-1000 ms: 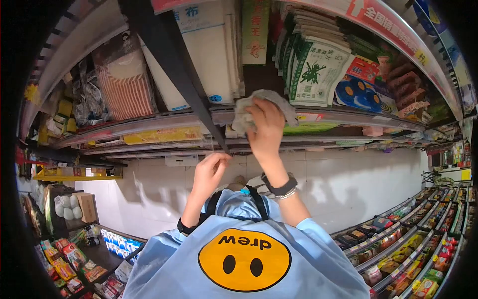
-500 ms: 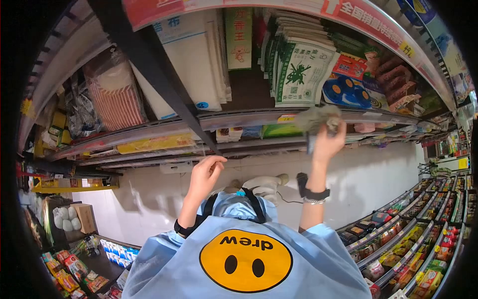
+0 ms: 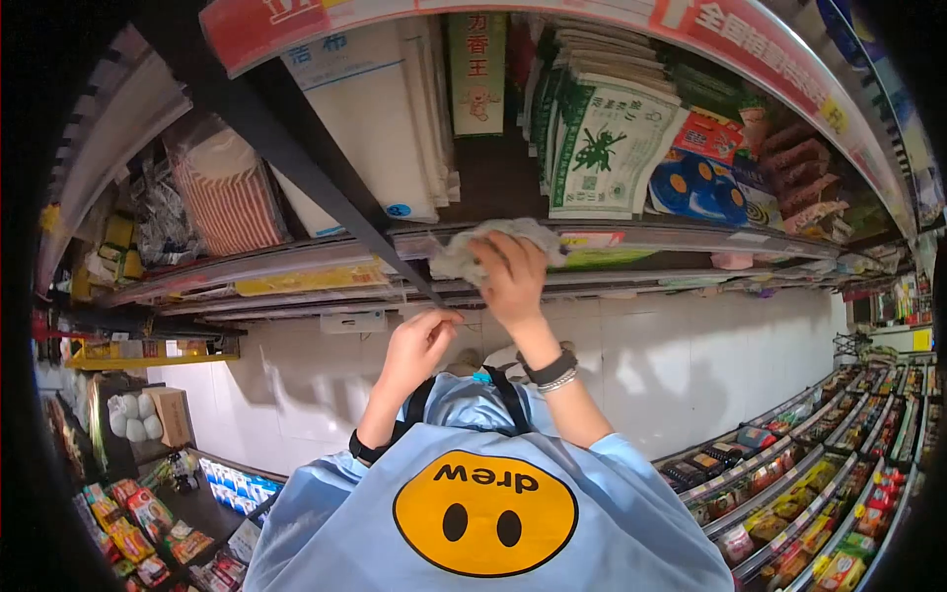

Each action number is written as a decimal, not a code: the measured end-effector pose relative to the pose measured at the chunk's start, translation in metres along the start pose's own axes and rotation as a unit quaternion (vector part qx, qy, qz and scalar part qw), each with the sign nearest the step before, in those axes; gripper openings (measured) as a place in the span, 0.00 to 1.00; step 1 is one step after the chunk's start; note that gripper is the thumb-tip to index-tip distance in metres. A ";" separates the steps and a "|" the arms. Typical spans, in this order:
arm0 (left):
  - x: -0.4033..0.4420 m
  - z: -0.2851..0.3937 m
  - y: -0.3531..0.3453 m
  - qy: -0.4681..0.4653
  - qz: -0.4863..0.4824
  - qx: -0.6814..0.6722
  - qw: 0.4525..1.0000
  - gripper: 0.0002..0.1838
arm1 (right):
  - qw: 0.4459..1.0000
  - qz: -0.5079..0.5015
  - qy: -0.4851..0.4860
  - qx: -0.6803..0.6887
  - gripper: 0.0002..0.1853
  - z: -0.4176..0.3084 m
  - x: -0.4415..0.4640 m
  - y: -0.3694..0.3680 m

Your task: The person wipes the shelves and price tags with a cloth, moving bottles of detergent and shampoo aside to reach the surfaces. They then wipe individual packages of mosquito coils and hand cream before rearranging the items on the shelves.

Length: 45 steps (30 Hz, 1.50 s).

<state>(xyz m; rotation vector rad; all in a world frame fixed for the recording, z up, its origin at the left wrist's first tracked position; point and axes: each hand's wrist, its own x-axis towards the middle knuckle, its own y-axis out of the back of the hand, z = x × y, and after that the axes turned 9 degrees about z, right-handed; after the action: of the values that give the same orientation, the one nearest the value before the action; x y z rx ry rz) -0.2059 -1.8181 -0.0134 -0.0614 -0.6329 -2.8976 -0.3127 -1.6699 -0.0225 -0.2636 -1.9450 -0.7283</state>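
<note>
My right hand (image 3: 513, 281) presses a crumpled grey cloth (image 3: 454, 259) against the front edge of the shelf (image 3: 326, 255), fingers bent over it. Lower and to the left, my left hand (image 3: 419, 345) has its fingers curled together close to the lower end of a black post (image 3: 335, 178). Whether that hand grips anything is hidden. Just behind the cloth, on the shelf, stand green-and-white packets with a fly picture (image 3: 612, 148) and a tall green box (image 3: 477, 79). White packs of cloth (image 3: 370, 128) stand left of the box.
Blue discs in packaging (image 3: 695, 187) and a red-striped pack (image 3: 227, 187) share the shelf. A red price strip (image 3: 760, 49) runs along the top. Racks of packaged goods (image 3: 809, 493) line the right. A cardboard box (image 3: 173, 414) sits at left, above the pale floor (image 3: 671, 345).
My right hand has swept left along the shelf edge with the grey cloth, coming near my left hand. My left hand has stayed almost in place, shifting slightly right.
</note>
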 end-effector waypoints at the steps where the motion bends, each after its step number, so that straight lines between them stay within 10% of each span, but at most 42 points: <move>1: 0.000 -0.004 0.000 0.000 0.010 0.001 1.000 0.10 | 1.000 -0.001 -0.007 -0.007 0.24 0.010 -0.006 0.005; 14: 0.013 -0.010 -0.004 0.039 0.034 -0.009 0.999 0.11 | 0.887 0.316 -0.300 -0.155 0.13 0.165 -0.027 0.109; 23: 0.002 -0.013 0.005 0.029 0.035 0.016 0.999 0.11 | 0.865 0.348 -0.351 -0.087 0.20 0.063 -0.010 0.033; 30: -0.010 -0.017 0.014 0.032 0.047 0.042 0.997 0.10 | 0.967 0.045 -0.249 -0.031 0.17 -0.036 -0.025 -0.021; 37: -0.017 -0.009 0.002 -0.004 0.048 0.051 0.998 0.08 | 0.998 0.010 -0.056 0.013 0.20 -0.037 -0.026 -0.039; 45: -0.022 -0.005 -0.002 0.015 0.044 0.024 0.999 0.10 | 0.984 0.048 -0.162 -0.048 0.19 0.030 -0.019 0.033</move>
<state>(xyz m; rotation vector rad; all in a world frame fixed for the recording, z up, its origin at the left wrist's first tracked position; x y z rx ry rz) -0.1846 -1.8152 -0.0205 -0.0375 -0.6769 -2.7929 -0.3097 -1.6238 -0.0364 -0.5614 -2.1878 -0.7532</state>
